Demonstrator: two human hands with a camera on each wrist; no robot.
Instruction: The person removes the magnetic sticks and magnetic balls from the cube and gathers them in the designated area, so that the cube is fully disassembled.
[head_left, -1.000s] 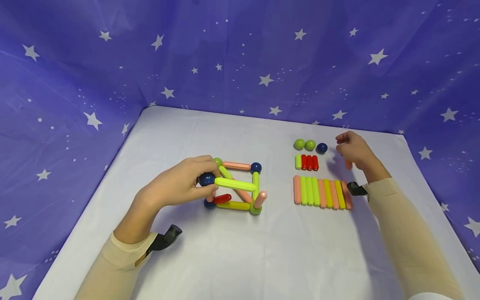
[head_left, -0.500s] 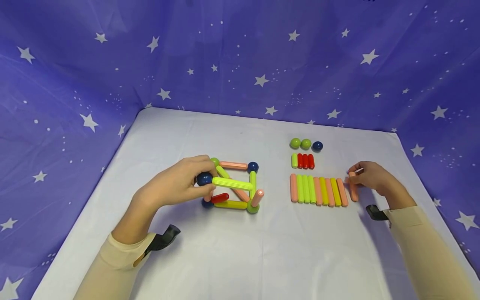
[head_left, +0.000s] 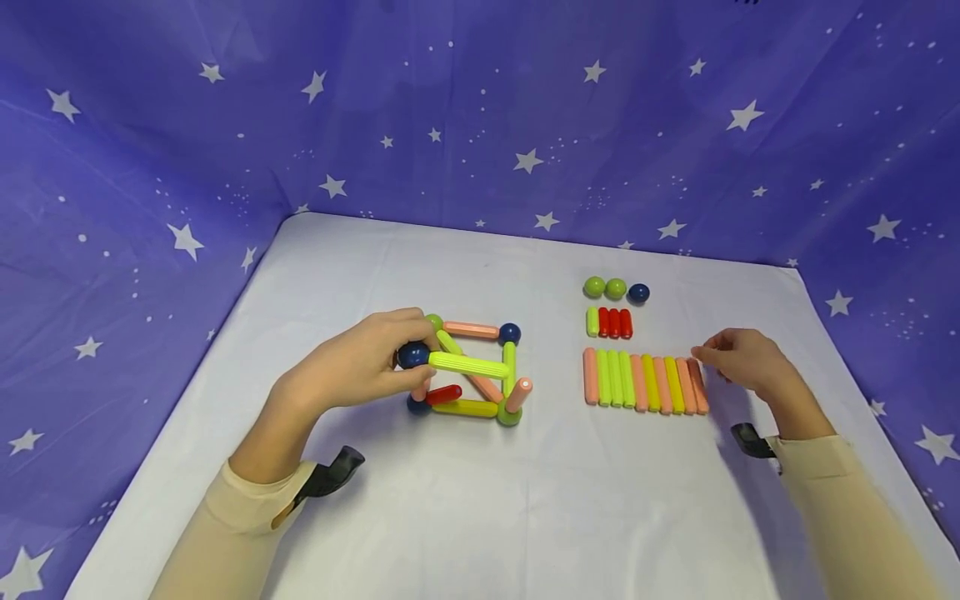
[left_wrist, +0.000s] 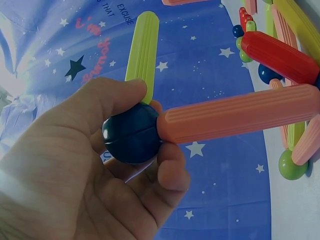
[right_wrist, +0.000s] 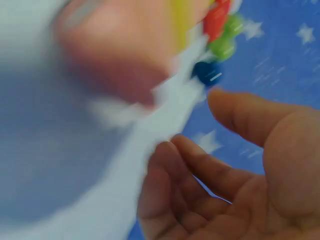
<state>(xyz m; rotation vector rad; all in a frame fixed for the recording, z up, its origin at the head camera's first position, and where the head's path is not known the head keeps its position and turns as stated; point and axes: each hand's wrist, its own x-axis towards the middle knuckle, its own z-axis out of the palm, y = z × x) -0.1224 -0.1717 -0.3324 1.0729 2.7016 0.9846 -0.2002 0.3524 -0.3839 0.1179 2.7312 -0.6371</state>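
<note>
My left hand grips a dark blue ball at a raised corner of a frame built from balls and rods. From that ball run a lime-green rod and a salmon rod. Lower in the frame are a red short rod, a yellow rod and a green ball bearing an upward salmon rod. My right hand holds nothing; thumb and fingers are apart in the right wrist view. It is beside the row's rightmost salmon rod.
Long salmon, green and yellow rods lie side by side on the white tabletop. Behind them are short red rods with one short green rod, then two green balls and a blue ball. A starry blue cloth stands behind.
My right hand came toward me and rightward with a salmon rod, laid it against the row's right end and let go. My left hand keeps its grip on the blue ball.
</note>
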